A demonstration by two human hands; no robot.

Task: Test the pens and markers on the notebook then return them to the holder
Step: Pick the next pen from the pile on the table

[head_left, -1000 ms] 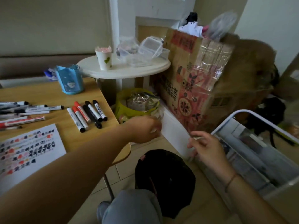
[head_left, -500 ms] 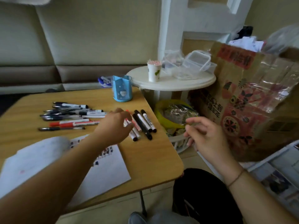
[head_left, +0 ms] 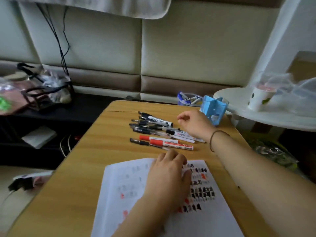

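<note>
Pens and markers lie in a loose row on the wooden counter, caps and tips pointing left and right, between the notebook and the holder. Right hand hovers over the right end of that row; its fingers are loosely curled and hold nothing that can be seen, and whether they touch the pens below cannot be told. A thin dark band circles the right wrist. Left hand lies palm down on the notebook, fingers nearly straight and close together, their tips at the page's far edge, just short of the nearest pen. Two red-capped markers sit at the near side of the row, with a black pen beside them; black-capped markers and dark pens fill the far side. The open page carries rows of black and red scribbles to the right of the left hand, and fainter marks to its left. The blue holder stands at the counter's far right corner, just beyond the right hand. A white round table with a paper cup stands to the right of the counter, and a sofa runs behind it.
</note>
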